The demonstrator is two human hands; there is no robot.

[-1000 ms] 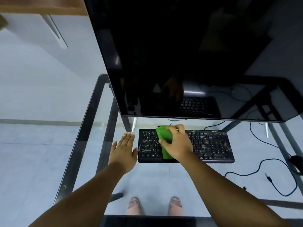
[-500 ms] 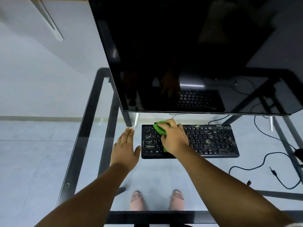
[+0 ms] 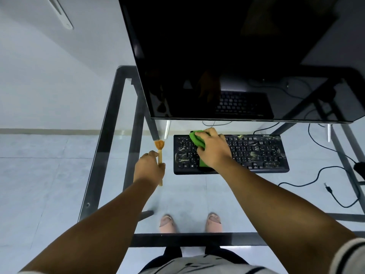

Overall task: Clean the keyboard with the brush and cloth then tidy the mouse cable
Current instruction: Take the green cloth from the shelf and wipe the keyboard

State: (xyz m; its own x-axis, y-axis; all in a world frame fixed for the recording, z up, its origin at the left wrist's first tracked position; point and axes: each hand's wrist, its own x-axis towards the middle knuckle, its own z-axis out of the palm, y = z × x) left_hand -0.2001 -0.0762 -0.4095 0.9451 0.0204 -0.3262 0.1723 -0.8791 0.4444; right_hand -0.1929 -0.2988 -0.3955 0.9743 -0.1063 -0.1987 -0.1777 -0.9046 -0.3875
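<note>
On the glass worktop [image 3: 110, 175], below the lower edge of a large dark monitor [image 3: 227, 56], lies a black keyboard [image 3: 256, 155] with pale smears across its keys. The right hand [image 3: 213, 151] is curled over a green cloth [image 3: 197, 139] and presses it onto the left half of the keyboard; a strip of the cloth shows under the palm near the front edge. The left hand [image 3: 148, 167] is just beside the keyboard's left end and grips a small wooden brush [image 3: 160, 149] by its handle, fingers closed round it. The brush stands roughly upright in the view, its orange bristles pointing away from the person and clear of the keys, the handle end showing below the hand. To the right of the keyboard, a black cable [image 3: 316, 175] loops across, seen through the glass, and a dark object at the far right edge is cut off by the frame. Through the worktop two feet in pale slippers [image 3: 167, 223] show on the tiled floor [image 3: 39, 175].
</note>
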